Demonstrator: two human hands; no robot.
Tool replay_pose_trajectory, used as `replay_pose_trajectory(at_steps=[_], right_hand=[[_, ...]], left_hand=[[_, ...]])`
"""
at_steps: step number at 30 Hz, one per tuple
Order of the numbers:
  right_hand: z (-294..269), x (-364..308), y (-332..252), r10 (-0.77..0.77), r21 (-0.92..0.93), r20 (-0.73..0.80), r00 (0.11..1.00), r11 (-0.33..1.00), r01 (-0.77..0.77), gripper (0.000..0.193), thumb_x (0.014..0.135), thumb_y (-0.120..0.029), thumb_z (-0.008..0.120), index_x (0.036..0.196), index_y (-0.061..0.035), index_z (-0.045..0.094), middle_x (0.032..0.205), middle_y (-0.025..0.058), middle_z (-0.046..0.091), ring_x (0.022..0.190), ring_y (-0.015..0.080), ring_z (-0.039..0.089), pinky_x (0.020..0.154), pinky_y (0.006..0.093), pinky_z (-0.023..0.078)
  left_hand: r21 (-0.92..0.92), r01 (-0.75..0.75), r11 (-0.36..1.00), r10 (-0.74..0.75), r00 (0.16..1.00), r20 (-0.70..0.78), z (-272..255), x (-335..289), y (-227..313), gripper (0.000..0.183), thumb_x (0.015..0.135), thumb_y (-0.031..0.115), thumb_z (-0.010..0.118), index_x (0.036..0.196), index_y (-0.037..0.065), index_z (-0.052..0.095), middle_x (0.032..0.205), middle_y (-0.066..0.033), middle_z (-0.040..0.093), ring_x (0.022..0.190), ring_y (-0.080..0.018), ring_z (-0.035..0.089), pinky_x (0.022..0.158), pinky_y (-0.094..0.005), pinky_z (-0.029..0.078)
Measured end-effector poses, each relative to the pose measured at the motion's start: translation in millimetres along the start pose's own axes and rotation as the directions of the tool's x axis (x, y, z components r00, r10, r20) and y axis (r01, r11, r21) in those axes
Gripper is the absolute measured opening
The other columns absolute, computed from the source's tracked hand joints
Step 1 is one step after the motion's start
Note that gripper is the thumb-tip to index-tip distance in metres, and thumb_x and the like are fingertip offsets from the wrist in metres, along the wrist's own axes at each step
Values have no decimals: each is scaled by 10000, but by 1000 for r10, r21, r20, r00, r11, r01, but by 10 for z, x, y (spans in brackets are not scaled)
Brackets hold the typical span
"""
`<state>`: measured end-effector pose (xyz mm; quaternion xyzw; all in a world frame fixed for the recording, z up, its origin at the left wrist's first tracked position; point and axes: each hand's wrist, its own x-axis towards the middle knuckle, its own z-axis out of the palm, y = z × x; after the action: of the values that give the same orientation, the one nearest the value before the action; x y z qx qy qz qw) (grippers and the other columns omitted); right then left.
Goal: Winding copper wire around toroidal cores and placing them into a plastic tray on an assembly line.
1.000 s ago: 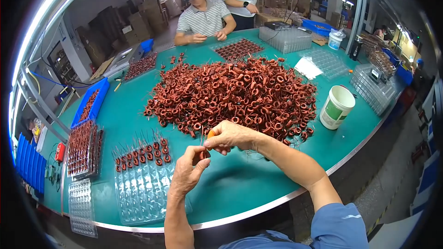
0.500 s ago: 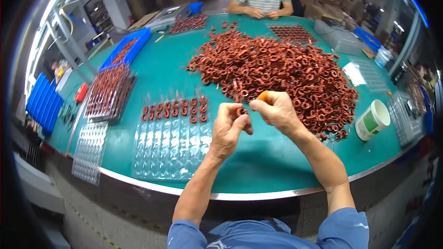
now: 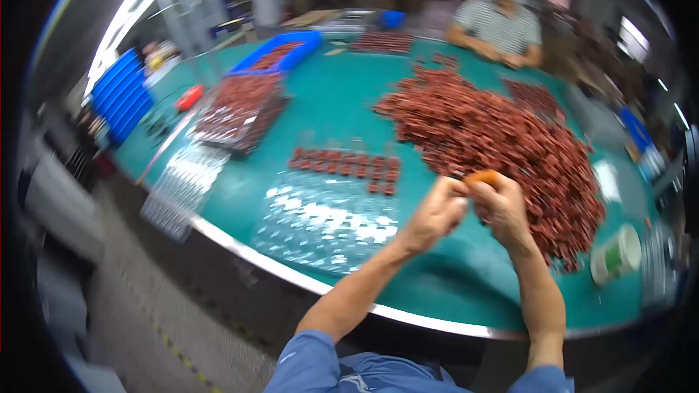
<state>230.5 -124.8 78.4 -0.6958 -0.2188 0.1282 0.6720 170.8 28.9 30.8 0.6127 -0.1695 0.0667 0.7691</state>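
Note:
My hands meet in front of the large heap of red ring-shaped coils (image 3: pixel 480 127). My left hand (image 3: pixel 437 212) is closed, its fingers pinched together; the red coil seen in it a moment earlier is mostly hidden and blurred now. Pressed up close beside it, my right hand (image 3: pixel 504 207) grips a small orange-handled tool (image 3: pixel 483 177) whose tip I cannot make out. To the left of my hands lies a clear plastic blister tray (image 3: pixel 320 218), with a row of red coils (image 3: pixel 342 163) standing in its far pockets, their leads pointing up.
Filled trays (image 3: pixel 237 109) are stacked at left, beside an empty clear tray (image 3: pixel 191 175) and a red object (image 3: pixel 189 97). A blue bin (image 3: pixel 302 47) holds more coils. At right stands a white-green bucket (image 3: pixel 616 255). A person (image 3: pixel 499 29) sits across the table.
The whole view has swung left and tilted, so the table appears shifted right and blurred. My hands have come closer together; both still grip.

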Motion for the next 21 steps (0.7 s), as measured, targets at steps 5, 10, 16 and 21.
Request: replay_pose_trajectory(at_steps=[5,10,16,21], right_hand=[[-7,-89,61,-31,-9,-52,998,999,30,226,903,-173,575,1041,-2,629,685,-15,544,457,33,418,396,188,297],[97,-177,110,-137,-146,-155,978,983,114,192,917,-147,609,1020,14,620,671,-40,496,539,19,380,449,176,279],[-13,-284,91,-170,-148,-283,944,980,132,142,915,-100,610,1003,9,584,737,-2,533,566,34,419,478,183,332],[273,-123,6,-270,-347,-164,949,916,201,159,858,-163,676,881,-14,626,697,5,582,616,73,538,535,218,430]], left_hand=[[-199,1,980,-2,1000,-8,92,91,-130,257,1004,263,449,1185,90,388,661,18,458,486,-56,394,420,-215,325],[-101,-48,994,39,995,-91,135,61,-212,159,1000,218,438,980,62,461,712,10,513,566,-59,453,471,-223,365],[-32,-127,991,124,989,-80,299,134,-208,230,1005,263,438,951,40,442,837,-29,431,800,-106,441,705,-298,415],[-52,-131,990,118,973,-198,13,-31,-90,181,1010,212,431,990,49,508,674,-6,483,510,-81,433,453,-238,363]])
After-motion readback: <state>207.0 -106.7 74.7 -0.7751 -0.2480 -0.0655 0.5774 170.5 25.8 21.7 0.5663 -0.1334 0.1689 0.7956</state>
